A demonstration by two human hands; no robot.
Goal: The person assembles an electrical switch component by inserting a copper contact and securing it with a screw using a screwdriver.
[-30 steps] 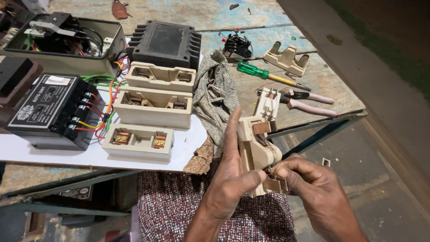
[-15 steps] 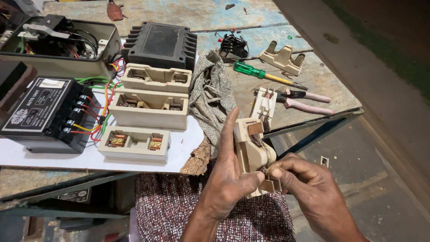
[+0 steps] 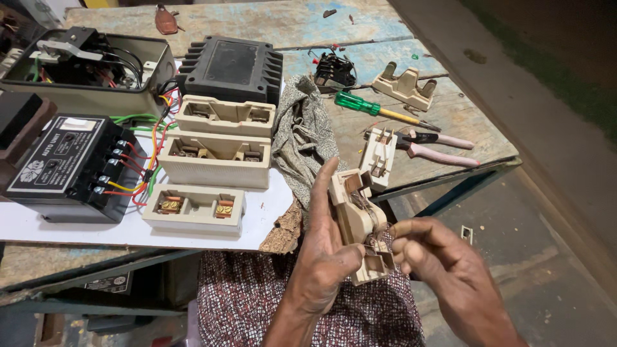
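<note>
Worn wooden surface [image 3: 283,19], paint flaking, carrying from left to right: black control unit [image 3: 61,164] with coloured wires; three cream fuse bases [image 3: 215,164] on a white board; patterned cloth [image 3: 302,138]; green-handled screwdriver [image 3: 376,109]; pink-handled pliers [image 3: 437,146].

Left hand [image 3: 324,257]: grip closed round a cream fuse carrier [image 3: 357,222], held upright over the lap, as it was a second ago.

Right hand [image 3: 443,270]: fingertips pinching thin wire at the carrier's lower terminal; position barely altered, so the wiring work appears ongoing.
</note>
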